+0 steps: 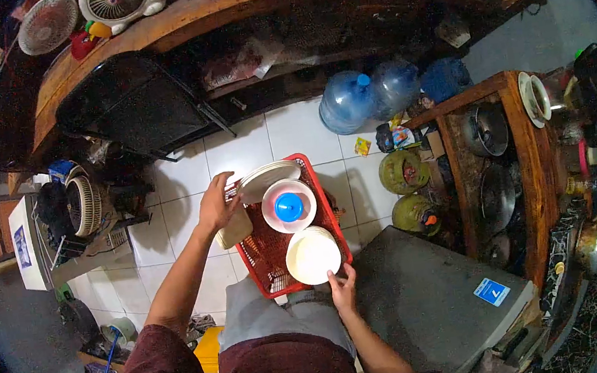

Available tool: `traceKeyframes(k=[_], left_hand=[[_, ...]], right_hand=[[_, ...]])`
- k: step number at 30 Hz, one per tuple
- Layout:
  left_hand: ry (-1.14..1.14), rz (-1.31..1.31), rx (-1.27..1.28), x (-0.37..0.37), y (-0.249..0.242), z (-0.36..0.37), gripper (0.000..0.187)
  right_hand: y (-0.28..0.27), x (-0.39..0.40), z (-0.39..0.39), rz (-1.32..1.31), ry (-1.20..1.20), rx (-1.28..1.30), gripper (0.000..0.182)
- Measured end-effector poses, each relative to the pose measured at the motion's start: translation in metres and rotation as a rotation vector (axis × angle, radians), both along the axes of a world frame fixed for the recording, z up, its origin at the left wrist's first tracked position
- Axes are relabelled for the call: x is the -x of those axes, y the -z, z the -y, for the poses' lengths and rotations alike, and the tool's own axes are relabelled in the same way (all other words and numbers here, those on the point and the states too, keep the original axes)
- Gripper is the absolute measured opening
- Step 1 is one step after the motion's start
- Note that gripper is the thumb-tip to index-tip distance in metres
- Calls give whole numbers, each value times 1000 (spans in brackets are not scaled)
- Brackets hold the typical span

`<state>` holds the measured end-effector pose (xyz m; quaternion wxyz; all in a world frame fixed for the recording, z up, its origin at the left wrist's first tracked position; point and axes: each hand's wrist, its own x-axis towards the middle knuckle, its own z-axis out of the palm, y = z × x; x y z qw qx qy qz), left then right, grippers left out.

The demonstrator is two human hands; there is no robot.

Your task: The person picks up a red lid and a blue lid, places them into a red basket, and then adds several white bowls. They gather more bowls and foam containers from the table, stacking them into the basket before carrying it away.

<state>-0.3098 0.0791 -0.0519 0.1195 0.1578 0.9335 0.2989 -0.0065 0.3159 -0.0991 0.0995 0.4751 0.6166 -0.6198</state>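
The left hand (217,204) and right hand (342,289) gripped opposite rims of a red slatted plastic basket (265,253). Both were closed on it. Stacked cream ceramic plates (312,255) probably made it heavy and fragile, so the rims looked like the safest hold.

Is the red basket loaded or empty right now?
Loaded. The red basket holds a stack of cream plates, a white dish with a blue cap and another plate at the far end.

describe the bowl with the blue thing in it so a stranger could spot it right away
Find the red basket held over the white tiled floor. Three pale dishes sit in it; the bowl is the middle one, between the plate by the left hand and the plain stack by the right hand. Only it holds a blue knob.
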Motion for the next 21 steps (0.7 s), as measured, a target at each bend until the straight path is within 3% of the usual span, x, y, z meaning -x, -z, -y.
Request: traceKeyframes(k=[2,5,8,10,12,13,21], left_hand=[[-5,-12,-10,-9,-14,8,52],[-11,-36,11,-28,-38,20,53],[-12,-51,25,-46,-43,43,53],[-55,67,30,-58,-50,58,53],[18,37,57,-63,-40,74,53],[55,38,54,-66,-39,81,54],[503,95,99,-40,-81,133,57]], right_hand=[[-3,4,-1,-116,-68,-234,63],[-10,16,-7,-231,-89,-384,63],[-26,28,-12,-208,-38,-179,67],[-40,33,-8,-226,-21,-223,64],[-62,40,0,-296,51,-149,60],[-54,37,2,-279,1,-258,59],[-119,22,30,-251,31,-243,55]])
